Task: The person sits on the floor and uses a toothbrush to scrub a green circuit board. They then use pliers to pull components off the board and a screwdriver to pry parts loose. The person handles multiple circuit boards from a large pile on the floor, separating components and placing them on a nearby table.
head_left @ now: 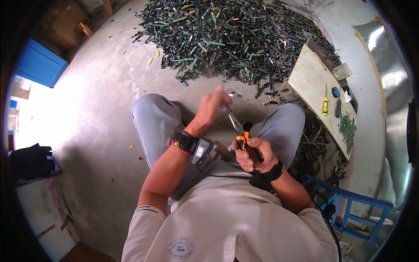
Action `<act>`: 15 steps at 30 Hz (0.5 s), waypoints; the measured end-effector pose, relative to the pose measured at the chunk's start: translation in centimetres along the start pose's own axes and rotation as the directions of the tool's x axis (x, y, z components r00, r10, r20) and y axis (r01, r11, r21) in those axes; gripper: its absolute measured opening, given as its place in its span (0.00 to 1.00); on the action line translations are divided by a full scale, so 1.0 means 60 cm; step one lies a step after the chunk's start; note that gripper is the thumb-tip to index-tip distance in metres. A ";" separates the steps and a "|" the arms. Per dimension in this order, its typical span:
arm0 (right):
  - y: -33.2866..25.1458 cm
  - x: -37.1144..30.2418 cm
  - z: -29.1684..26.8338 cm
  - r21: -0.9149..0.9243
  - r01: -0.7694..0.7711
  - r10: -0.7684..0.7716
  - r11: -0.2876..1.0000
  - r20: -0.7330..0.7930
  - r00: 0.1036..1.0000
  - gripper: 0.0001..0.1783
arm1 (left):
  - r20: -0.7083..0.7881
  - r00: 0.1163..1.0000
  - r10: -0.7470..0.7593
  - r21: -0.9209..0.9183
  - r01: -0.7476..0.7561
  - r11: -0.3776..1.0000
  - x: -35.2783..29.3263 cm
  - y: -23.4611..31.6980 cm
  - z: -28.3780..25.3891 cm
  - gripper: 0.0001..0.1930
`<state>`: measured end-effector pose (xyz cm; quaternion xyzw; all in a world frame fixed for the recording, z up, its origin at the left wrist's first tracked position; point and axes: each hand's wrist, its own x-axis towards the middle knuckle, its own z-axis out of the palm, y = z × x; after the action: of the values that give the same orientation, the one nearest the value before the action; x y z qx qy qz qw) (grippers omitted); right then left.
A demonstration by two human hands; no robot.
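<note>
My right hand (256, 156) is wrapped round the orange-and-black handles of long-nosed pliers (236, 124). Their metal jaws point up and to the left, toward my left hand (211, 108). That hand is closed, its fingers bent together right by the plier tips. A small greyish piece seems to sit between the fingers and the jaws, too small to name. Both hands are above my lap, between my bent knees. A grey box-shaped device (202, 150) with a cable lies against my left wrist.
A large heap of dark and green narrow pieces (235, 43) covers the floor ahead. To the right, a low pale board (310, 78) bears a yellow-handled screwdriver (325, 106), a tape roll (335, 92) and green strips (348, 129). A blue frame (371, 203) stands at lower right.
</note>
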<state>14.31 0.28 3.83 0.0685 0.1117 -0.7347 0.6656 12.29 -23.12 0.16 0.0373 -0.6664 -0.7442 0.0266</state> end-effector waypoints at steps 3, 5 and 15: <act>-0.004 0.008 0.006 0.004 0.031 -0.031 0.999 0.000 1.000 0.25 | 0.035 0.999 0.012 0.027 -0.013 1.000 0.000 -0.005 0.001 0.37; -0.007 0.012 0.021 -0.032 0.046 -0.047 0.998 -0.040 0.998 0.25 | 0.100 0.994 -0.031 -0.067 0.038 0.997 -0.005 -0.005 0.012 0.38; -0.011 0.033 0.070 -0.524 0.031 -0.272 0.851 -0.388 0.880 0.14 | -0.219 0.959 -0.182 0.099 0.208 0.973 0.001 -0.041 0.018 0.37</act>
<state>13.67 -2.65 7.43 0.0509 0.4547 -0.6953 0.5542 12.15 -21.79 -2.15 0.1822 -0.6969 -0.6933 0.0206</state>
